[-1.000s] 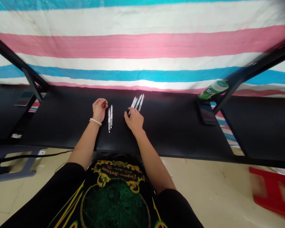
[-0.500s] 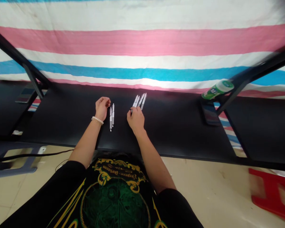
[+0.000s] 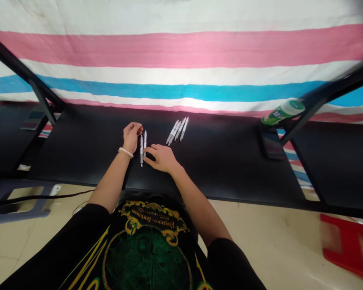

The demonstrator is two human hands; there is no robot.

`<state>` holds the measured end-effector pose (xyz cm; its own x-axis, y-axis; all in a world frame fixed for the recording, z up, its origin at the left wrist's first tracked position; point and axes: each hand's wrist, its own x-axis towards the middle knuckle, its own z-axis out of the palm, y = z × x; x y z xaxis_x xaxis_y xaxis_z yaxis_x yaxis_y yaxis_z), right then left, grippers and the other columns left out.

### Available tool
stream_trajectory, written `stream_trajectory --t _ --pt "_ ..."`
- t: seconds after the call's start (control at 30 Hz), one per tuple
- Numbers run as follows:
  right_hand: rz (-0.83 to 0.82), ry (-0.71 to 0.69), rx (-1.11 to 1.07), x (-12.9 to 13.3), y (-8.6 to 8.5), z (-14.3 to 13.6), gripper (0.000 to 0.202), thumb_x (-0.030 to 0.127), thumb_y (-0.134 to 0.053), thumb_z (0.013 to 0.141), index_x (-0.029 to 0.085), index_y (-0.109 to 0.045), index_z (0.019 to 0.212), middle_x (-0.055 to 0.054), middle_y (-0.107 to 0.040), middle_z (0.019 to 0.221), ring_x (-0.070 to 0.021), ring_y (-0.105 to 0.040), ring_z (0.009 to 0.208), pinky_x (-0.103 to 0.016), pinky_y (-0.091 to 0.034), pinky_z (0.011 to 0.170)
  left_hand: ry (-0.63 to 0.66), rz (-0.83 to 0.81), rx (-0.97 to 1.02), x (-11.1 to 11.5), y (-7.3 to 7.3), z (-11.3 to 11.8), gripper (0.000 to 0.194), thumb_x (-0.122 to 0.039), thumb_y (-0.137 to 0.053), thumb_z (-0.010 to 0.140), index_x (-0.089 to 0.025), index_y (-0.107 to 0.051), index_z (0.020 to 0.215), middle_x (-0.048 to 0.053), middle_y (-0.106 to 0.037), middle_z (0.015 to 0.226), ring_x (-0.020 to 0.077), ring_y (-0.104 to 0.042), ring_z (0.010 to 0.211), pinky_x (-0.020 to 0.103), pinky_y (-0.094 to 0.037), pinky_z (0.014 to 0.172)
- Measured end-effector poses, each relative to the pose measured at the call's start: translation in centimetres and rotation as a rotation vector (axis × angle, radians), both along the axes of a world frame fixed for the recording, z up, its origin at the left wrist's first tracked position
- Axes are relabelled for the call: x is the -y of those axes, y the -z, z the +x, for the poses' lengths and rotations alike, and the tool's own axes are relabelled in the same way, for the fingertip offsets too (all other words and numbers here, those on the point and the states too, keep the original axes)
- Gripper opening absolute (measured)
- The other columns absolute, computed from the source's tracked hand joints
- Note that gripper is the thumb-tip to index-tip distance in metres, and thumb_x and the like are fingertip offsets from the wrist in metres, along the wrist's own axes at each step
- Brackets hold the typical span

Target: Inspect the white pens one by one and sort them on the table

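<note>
Two white-and-grey pens (image 3: 141, 148) lie side by side on the black table, pointing roughly away from me. My left hand (image 3: 132, 135), with a beaded bracelet at the wrist, rests just left of their far ends, its fingers curled in; no object shows in it. From the right, my right hand (image 3: 161, 157) reaches to the pair. Its thumb and forefinger are apart, with their tips at the right-hand pen's lower half. Farther off to the right, several similar pens (image 3: 178, 131) lie slanted in a loose group, untouched.
On the right of the black table (image 3: 218, 161) a green-and-white canister (image 3: 282, 112) stands by a dark phone (image 3: 272, 143). Black metal supports (image 3: 326, 94) rise at both sides before a striped sheet (image 3: 181, 52). A red stool (image 3: 347, 245) is on the floor at right.
My right hand has left the slanted group of pens and moved left and nearer to me, to the pair. My left hand stays almost where it was.
</note>
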<state>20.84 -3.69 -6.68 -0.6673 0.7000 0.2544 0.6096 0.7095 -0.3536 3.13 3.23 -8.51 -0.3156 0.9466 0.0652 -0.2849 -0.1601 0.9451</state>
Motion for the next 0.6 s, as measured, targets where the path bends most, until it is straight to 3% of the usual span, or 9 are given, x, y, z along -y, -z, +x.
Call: stream_trajectory --t 0.17,0.3,0.43,0.6 --pt "-0.012 0.034 0.015 0.1 0.0 -0.4 0.029 0.044 -0.047 0.101 0.024 -0.067 0.106 -0.004 -0.068 0.093 -0.0184 -0.061 0.086 -0.029 -0.033 0.069 0.010 0.007 -0.023 0.0 0.2 0.0 0.017 -0.021 -0.069 0.079 -0.018 -0.062 0.064 0.000 -0.060 0.064 0.0081 -0.050 0.057 0.020 -0.038 0.055" --pt "-0.052 0.246 0.013 0.0 0.4 -1.0 0.024 0.042 -0.054 0.096 0.022 -0.065 0.091 -0.005 -0.066 0.087 -0.0188 -0.060 0.082 -0.029 -0.031 0.063 0.009 0.018 -0.054 -0.2 0.6 0.0 0.016 -0.021 -0.069 0.079 -0.018 -0.063 0.065 0.000 -0.061 0.065 0.0086 -0.053 0.057 0.021 -0.042 0.057" --pt "-0.113 0.378 -0.059 -0.4 0.9 -0.9 0.009 0.027 -0.054 0.091 0.021 -0.060 0.089 -0.005 -0.065 0.084 -0.0178 -0.058 0.073 -0.028 -0.032 0.062 -0.013 0.026 -0.097 -0.1 0.7 0.0 0.014 -0.023 -0.068 0.082 -0.019 -0.066 0.069 0.001 -0.066 0.069 0.0108 -0.060 0.062 0.024 -0.048 0.063" --pt "-0.312 0.383 -0.505 -1.0 1.3 -0.2 0.010 0.025 -0.047 0.094 0.021 -0.052 0.102 0.000 -0.060 0.077 -0.0137 -0.057 0.061 -0.027 -0.042 0.062 -0.032 0.242 -0.264 0.6 0.0 0.6 0.016 -0.033 -0.074 0.085 -0.019 -0.074 0.093 0.009 -0.075 0.104 0.0192 -0.070 0.103 0.035 -0.052 0.098"
